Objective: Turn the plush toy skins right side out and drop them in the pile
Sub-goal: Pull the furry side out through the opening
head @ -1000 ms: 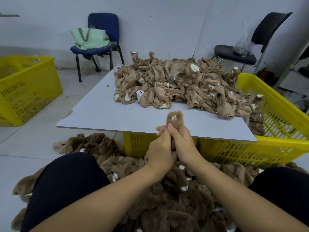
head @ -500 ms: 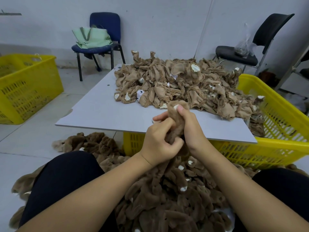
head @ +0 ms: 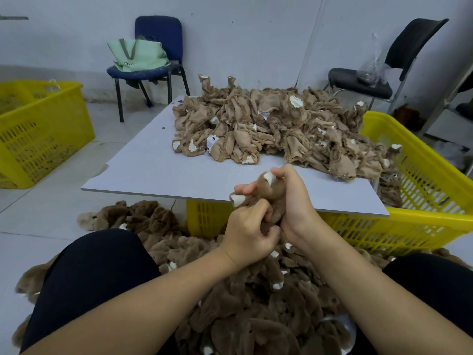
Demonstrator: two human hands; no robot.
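Observation:
A brown furry plush skin (head: 271,194) with white tips is held above the board's front edge. My left hand (head: 249,233) grips its lower part, fingers curled into the fabric. My right hand (head: 294,201) wraps round its upper part, thumb near a white tip. A heap of inside-out tan skins (head: 276,126) lies on the grey board (head: 153,170). Between my knees on the floor spreads the pile of furry brown skins (head: 256,303).
The board rests on a yellow crate (head: 422,201). Another yellow crate (head: 38,131) stands at left. A blue chair with a green bag (head: 143,57) and a black chair with a plastic bag (head: 371,73) stand by the wall. My dark-clad knees flank the pile.
The skin's furry side and two white tips have come out between my hands. My left hand has dropped lower on the skin; my right hand has shifted up round the top.

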